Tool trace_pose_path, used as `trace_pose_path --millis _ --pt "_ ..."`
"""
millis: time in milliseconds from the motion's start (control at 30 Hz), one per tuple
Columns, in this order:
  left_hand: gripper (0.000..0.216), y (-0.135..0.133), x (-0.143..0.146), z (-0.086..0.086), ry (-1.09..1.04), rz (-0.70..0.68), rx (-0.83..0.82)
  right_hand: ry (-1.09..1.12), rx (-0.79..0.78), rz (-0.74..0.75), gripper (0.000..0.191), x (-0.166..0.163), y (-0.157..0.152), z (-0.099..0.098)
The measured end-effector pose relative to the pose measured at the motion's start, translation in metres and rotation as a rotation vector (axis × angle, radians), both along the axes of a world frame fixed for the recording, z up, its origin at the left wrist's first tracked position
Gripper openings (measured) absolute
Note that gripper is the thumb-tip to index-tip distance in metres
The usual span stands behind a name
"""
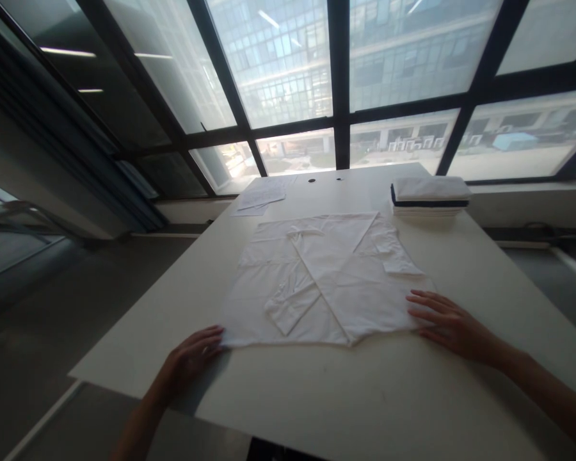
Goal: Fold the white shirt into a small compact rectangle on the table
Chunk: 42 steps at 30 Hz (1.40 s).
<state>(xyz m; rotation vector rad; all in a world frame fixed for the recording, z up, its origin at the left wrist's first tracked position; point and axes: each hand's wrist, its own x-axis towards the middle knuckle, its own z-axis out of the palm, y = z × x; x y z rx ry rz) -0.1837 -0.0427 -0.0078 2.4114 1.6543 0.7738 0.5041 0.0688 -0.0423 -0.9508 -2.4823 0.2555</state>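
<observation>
White, lightly creased fabric garment [336, 282] lies flat mid-bench, with open room between it and the near edge of the white, smooth-topped bench [317, 390] and more toward the left and right edges. Loose printed white paper sheets [264, 195] lie by the far left corner; a folded white cloth stack with a dark navy layer [431, 195] sits near the far right corner, just beyond the garment. Diagonal edges cross the garment, with narrow ties and bunched folds. The right hand [444, 323] spreads its grip over the garment's near right corner; the left hand [196, 352] touches the near left corner, whether pinching I cannot tell.
</observation>
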Motion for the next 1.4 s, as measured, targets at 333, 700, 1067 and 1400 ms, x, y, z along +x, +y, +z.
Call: trace_pose_path --millis 333,700,1067,1400 --pt "0.031 -0.008 0.005 0.005 -0.009 0.058 -0.004 0.065 0.091 0.019 0.015 -0.011 -0.004 0.003" --pt "0.015 -0.009 0.007 0.001 -0.125 0.039 0.054 -0.032 0.206 0.060 0.019 -0.002 -0.002 0.008" --pt "0.015 -0.004 0.023 0.047 -0.201 0.046 0.029 0.141 0.254 -0.087 0.012 0.009 0.012 0.028" --pt "0.055 0.075 0.031 0.055 -0.386 0.435 0.039 0.216 0.139 -0.180 0.022 -0.012 0.081 0.053"
